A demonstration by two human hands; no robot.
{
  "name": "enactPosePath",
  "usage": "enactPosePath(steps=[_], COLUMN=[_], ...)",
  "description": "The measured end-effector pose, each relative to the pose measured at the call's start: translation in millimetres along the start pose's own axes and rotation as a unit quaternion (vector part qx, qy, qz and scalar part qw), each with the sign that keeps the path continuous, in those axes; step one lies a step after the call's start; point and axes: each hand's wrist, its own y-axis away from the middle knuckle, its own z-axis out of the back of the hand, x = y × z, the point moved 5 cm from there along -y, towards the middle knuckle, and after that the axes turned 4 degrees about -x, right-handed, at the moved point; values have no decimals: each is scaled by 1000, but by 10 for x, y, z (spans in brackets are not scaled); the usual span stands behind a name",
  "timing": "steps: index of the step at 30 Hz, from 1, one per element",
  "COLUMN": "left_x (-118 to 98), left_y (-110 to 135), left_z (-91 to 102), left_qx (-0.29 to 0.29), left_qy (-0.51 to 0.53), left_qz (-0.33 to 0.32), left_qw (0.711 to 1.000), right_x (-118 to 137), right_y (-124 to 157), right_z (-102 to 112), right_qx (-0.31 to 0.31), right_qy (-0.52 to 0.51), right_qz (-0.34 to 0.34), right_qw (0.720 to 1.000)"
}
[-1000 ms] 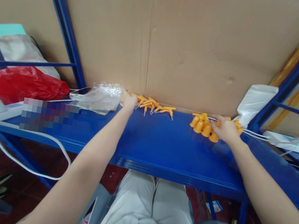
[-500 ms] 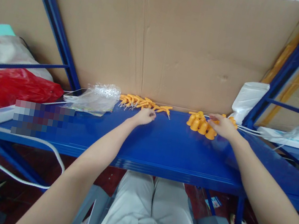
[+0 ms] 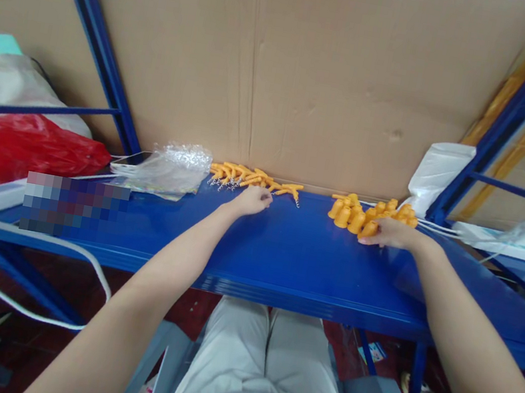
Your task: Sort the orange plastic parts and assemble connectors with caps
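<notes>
Orange cups [image 3: 355,222] partly behind right hand [image 3: 391,233]

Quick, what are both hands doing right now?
Left hand: curled, can't tell if holding anything.
Right hand: touching the front orange cup; firm grip unclear.

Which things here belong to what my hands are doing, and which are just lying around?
Seemingly in use:
orange cups, at your right hand
orange pieces with metal spirals, by your left hand

Apparently just lying about:
red bag
clear plastic packaging
white plastic bag
</notes>
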Motion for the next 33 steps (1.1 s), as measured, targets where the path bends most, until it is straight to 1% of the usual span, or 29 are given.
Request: enactPosePath(steps=[3,6,9,13,15,17,20,23,25,27,28,31,33], left_x=[1,2,1,-2,-6,-12,-8,28,69,112,132,175,186], left_y=[-2,0,3,4,7,11,13,4,-5,-9,-8,10,25], left_z=[-4,-8,-5,3,9,20,58,93,98,83,65,-31,-91], left_qx=[-2,-2,-5,-7,-8,-13,-41,-73,-79,-68,-53,26,68], left_qy=[0,1,3,3,0,-10,-40,-69,-81,-92,-98,-116,-123], left_qz=[-5,-1,0,-1,1,4,8,13,19,28,34,48,50], left_qw=[1000,1000,1000,1000,1000,1000,998,995,993,993,993,992,989], right_x=[-1,-14,-17,23,45,69,115,137,135,128,125,141,178], right_y=[-38,-51,-55,-56,-48,-33,-8,-4,-10,-16,-16,0,24], right_z=[-39,-49,-42,2,44,95,152,168,167,166,169,195,230], right_qx=[-6,-9,-15,-43,-64,-88,-115,-135,-143,-144,-142,-139,-155], right_qy=[-30,-45,-36,-13,3,18,23,18,22,28,32,45,53], right_qz=[46,47,51,100,97,70,36,37,49,53,49,25,17], right_qw=[998,998,998,994,993,993,992,990,988,988,988,989,986])
